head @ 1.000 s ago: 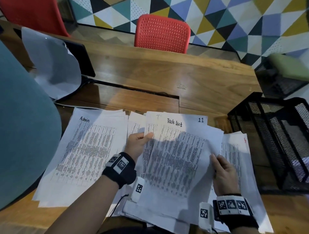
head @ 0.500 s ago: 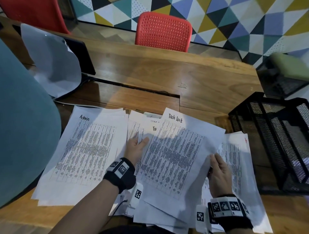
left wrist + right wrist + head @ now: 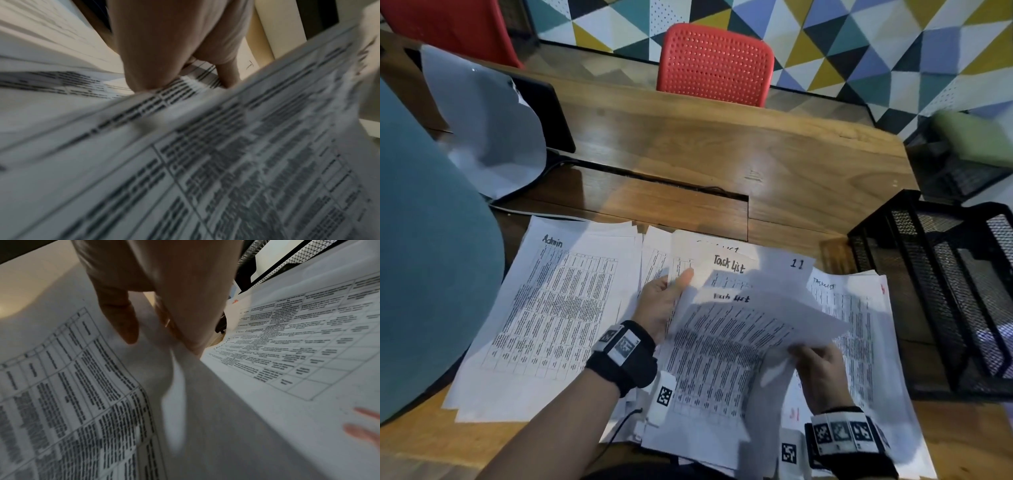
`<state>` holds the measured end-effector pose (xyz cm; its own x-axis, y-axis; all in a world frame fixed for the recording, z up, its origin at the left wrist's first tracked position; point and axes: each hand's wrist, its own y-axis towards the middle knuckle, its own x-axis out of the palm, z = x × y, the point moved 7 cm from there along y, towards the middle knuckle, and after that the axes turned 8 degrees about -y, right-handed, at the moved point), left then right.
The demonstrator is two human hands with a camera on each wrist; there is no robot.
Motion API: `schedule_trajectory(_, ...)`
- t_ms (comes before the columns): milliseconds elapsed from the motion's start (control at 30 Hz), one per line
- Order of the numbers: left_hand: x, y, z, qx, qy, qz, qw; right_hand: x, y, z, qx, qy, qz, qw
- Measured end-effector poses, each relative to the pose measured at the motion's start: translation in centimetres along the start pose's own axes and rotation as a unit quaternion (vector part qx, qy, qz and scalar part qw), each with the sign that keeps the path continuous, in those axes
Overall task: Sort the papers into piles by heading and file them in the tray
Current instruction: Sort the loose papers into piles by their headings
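An "Admin" pile (image 3: pixel 558 308) lies at the left of the wooden table (image 3: pixel 774 154). In the middle are overlapping "Task List" sheets; one at the back is numbered 11 (image 3: pixel 763 265). My left hand (image 3: pixel 661 305) (image 3: pixel 164 48) holds their left edge, thumb on top and fingers hidden beneath. My right hand (image 3: pixel 822 373) (image 3: pixel 164 288) pinches the right edge of the top Task List sheet (image 3: pixel 729 349) (image 3: pixel 61 386), which curls up off the stack. Another Task List pile (image 3: pixel 859 325) (image 3: pixel 287 345) lies to the right, beside the black mesh tray (image 3: pixel 914 274) (image 3: pixel 277 261).
A red chair (image 3: pixel 714 65) stands behind the table. A pale sheet (image 3: pixel 489 130) drapes over a dark screen at the back left. A large teal rounded surface (image 3: pixel 424 257) fills the left edge. A cable slot (image 3: pixel 654 185) crosses the table's middle.
My right hand has drawn the top Task List sheet toward me and raised its right edge. The sheet numbered 11 shows again behind it. My left hand has barely moved.
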<state>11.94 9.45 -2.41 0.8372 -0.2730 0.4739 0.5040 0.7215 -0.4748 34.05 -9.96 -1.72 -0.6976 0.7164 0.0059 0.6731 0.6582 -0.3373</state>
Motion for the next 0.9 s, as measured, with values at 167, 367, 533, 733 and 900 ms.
schedule_trajectory(167, -0.1, 0.0, -0.2, -0.023, 0.048, -0.001, 0.999, 0.4, 0.1, -0.1, -0.009, 0.005, -0.015, 1.000)
schedule_trajectory(367, 2.1, -0.7, -1.5, -0.095, 0.172, -0.037, 0.980, 0.7, -0.6, 1.0, 0.064, -0.110, -0.030, 0.991)
schedule_trajectory(533, -0.7, 0.0, -0.4, 0.036, 0.372, 0.098, 0.922, -6.5, 0.1, -5.0, -0.014, -0.204, 0.166, 0.965)
schedule_trajectory(733, -2.3, 0.2, -2.8, 0.019, 0.566, 0.150, 0.810, -14.7, 3.6, -7.0, 0.050, -0.514, 0.205, 0.831)
schedule_trajectory(900, -1.7, 0.5, -4.2, 0.009, 0.588, 0.149, 0.795, -14.2, 4.5, -5.9, 0.085, -0.560, 0.235, 0.790)
